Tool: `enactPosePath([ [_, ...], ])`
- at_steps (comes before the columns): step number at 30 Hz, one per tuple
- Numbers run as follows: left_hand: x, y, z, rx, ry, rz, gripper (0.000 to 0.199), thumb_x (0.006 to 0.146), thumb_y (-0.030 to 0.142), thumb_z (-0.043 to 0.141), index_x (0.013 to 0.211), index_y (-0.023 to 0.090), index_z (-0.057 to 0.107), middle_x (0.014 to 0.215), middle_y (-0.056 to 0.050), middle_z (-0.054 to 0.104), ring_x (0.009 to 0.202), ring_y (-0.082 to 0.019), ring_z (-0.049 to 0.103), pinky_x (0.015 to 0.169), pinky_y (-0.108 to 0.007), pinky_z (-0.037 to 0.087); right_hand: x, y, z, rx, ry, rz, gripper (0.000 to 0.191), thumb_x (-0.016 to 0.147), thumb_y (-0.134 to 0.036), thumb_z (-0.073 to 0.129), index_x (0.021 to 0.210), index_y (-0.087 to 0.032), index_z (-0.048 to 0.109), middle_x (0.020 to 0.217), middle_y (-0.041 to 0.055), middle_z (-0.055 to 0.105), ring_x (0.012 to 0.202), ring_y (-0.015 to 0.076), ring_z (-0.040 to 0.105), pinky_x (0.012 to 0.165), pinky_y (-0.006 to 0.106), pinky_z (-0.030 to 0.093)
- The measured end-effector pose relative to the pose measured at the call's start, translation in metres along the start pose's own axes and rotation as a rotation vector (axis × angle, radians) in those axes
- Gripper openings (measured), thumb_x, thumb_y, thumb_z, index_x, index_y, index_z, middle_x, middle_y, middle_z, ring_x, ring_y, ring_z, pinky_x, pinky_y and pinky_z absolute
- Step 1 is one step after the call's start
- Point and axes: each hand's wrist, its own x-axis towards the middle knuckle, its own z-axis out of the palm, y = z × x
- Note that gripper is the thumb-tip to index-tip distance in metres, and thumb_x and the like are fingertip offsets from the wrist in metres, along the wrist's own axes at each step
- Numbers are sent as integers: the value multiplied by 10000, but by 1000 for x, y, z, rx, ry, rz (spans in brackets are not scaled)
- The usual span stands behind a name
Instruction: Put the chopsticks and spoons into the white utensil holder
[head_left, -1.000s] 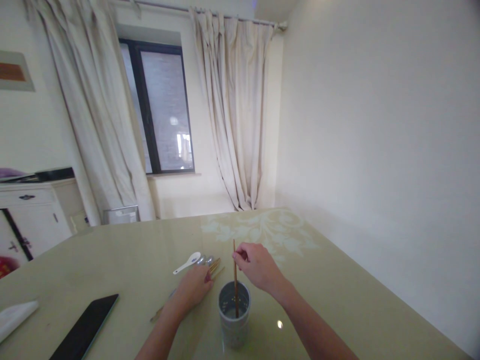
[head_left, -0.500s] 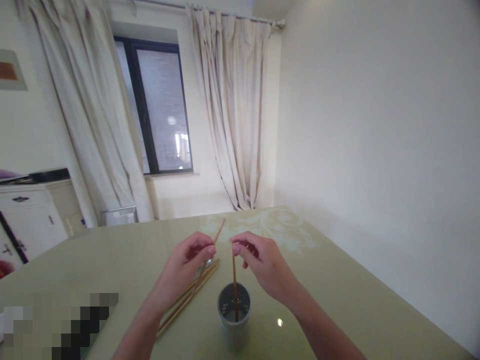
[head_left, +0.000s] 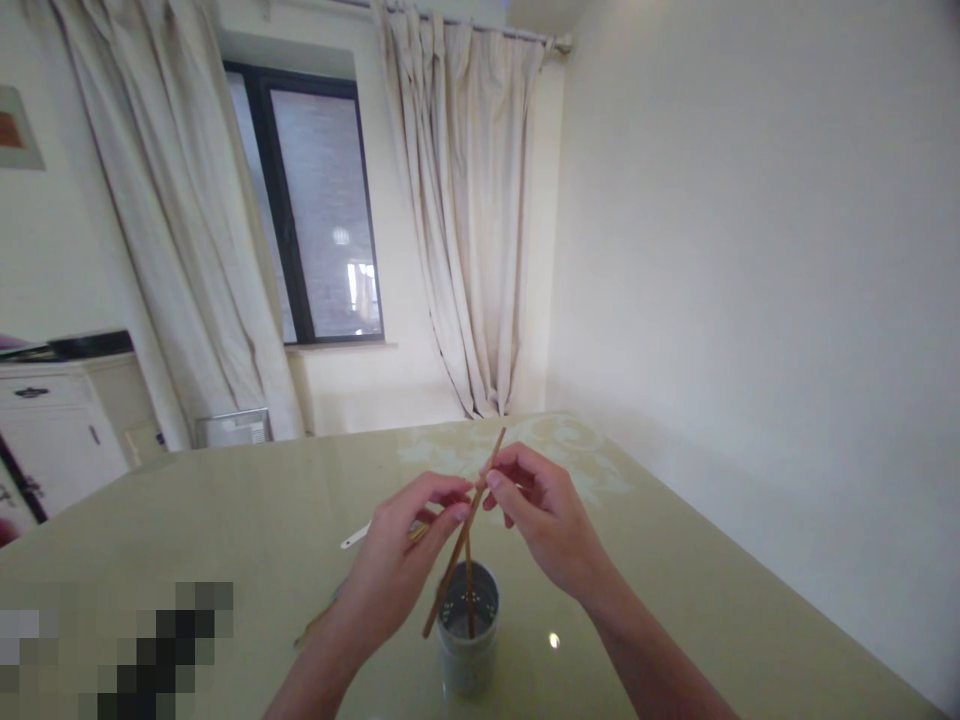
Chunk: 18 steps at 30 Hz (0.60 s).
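Left hand [head_left: 396,550] and right hand [head_left: 546,508] pinch the chopstick [head_left: 447,580] in narrowed fingers, whose slant could snag the cup [head_left: 469,668]!

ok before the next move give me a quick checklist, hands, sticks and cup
1. Grey cup upright on the table: ok.
2. Slanted stick steadied by the left hand: ok, it is at the fingertips.
3. Slanted stick's lower end inside the cup: not ok, it shows outside, left of the rim.
4. Second stick standing in the cup: ok, its lower part is inside.
5. Right hand gripping: cannot tell, its fingertips are at the slanted stick's upper part.
6. Second stick's top free: cannot tell, it is hidden.
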Motion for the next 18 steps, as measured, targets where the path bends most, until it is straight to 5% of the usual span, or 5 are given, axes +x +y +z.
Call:
enactPosePath([
  [3,-3,-11,-15,130,-105,-149,442,949,552,637,1275,254,650,1330,-106,703,1175,-261,684,972,-370,564,4,2,-13,-23,76,-41,190,997,-377,618,945,-202,669,874,30,724,782,157,689,621,242,507],
  [6,-7,-29,-31,308,-321,-298,850,723,584,852,1431,222,552,1484,-159,606,1345,-339,588,1125,-437,477,9,4,-25,-81,127,-28,201,983,-393,630,947,-198,667,856,39,735,794,174,708,647,260,532],
  [9,-10,-44,-35,379,-507,-356,1077,607,560,918,1527,218,474,1498,-169,595,1335,-351,599,1114,-416,477,12,6,-29,-102,136,9,223,961,-412,636,924,-193,658,813,38,732,765,182,722,626,266,551],
  [13,-12,-54,-23,336,-658,-413,1138,545,538,943,1539,255,467,1476,-135,621,1243,-328,661,971,-356,551,13,11,-25,-153,94,50,229,945,-409,632,899,-185,651,783,38,731,716,182,734,589,269,577],
  [18,-9,-60,-14,220,-771,-378,911,546,455,951,1371,314,593,1365,-21,708,1201,-276,683,954,-298,531,15,19,-21,-171,60,83,196,919,-377,632,879,-186,651,736,28,725,697,180,735,566,260,598],
])
